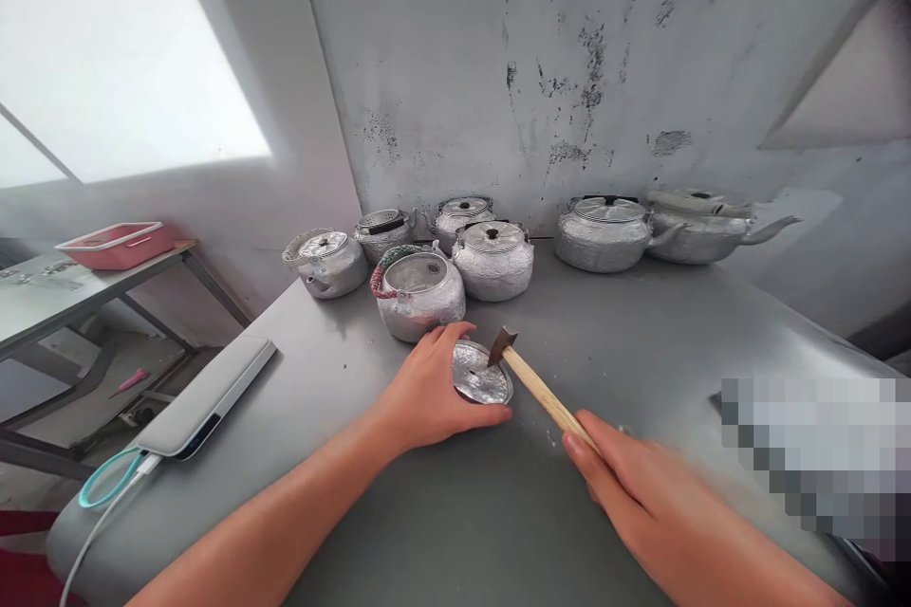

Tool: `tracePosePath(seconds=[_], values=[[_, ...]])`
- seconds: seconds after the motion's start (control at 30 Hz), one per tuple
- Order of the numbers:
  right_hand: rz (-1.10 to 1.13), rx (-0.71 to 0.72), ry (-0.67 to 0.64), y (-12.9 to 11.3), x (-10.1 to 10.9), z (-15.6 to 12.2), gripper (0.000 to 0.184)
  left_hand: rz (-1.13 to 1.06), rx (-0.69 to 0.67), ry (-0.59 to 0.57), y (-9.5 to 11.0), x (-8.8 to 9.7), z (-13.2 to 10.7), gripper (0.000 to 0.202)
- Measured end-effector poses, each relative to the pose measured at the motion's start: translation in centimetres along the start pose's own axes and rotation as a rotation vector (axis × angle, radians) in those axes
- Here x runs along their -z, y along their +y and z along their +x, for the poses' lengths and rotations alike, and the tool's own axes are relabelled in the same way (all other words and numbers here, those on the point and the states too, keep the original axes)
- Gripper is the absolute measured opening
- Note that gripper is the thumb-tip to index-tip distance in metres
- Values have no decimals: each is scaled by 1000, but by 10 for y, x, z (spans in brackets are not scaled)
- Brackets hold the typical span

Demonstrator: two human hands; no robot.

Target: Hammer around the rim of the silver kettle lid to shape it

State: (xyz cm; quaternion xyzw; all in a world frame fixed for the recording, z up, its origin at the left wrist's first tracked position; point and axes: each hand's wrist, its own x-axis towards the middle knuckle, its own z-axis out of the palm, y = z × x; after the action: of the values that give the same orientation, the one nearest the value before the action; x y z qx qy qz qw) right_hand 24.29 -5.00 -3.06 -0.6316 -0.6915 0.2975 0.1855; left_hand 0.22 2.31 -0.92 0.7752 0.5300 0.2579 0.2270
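My left hand (434,389) grips the rim of a round, dented metal lid (478,376), thumb at the near edge and fingers at the far side. A small dark hole shows in the lid's middle. In my right hand (619,474) is the pale wooden handle of a hammer (545,389). The hammer's dark head (502,346) is over the lid's right side; whether it touches the metal I cannot tell. Just behind the lid stands a lidless kettle (423,299) with a red and green wrapped handle.
Several dented metal kettles (494,266) stand along the wall, two of them (604,242) at back right. A power bank (206,403) with a white cable lies on the grey table (441,531) at left. A pink basket (118,247) sits on a side table. Something pixelated is at right.
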Motion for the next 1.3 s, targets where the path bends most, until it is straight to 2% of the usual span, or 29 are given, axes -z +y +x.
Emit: tracePosePath(seconds=[0.2,0.53,1.0,1.13,1.3], values=[[-13,-17,1,1,-2,1,30,8,-17,-13,1,3,-3,82],[-2,-25,-13,-3,0,2,29,-13,-20,-39,0,5,-1,85],[109,-9,-25,-17,12,1,40,-23,-14,-45,-2,5,1,93],[99,-5,-24,-13,10,1,40,-10,-14,-49,-2,4,1,94],[60,-6,9,-2,5,1,30,-1,-5,-60,-3,3,0,98]])
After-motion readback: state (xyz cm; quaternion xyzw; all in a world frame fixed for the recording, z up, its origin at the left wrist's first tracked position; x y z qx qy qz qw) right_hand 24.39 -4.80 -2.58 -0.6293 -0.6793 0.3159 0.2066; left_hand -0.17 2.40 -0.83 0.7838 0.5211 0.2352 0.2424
